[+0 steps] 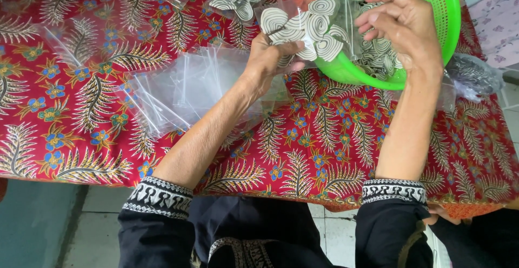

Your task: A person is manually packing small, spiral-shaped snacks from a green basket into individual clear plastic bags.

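While left hand (268, 57) grips clear bag (308, 27) of spiral crackers, right hand (403, 27) pinches bag edge; green basket (451, 14) cut off.

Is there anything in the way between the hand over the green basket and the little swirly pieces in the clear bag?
Nothing visible blocks it. The right hand is right at the open top of the clear bag, which the left hand holds up against the green basket. The swirly pieces sit inside the bag.

Head camera looks steeply down, close over the patterned tablecloth (335, 138) (single view only).
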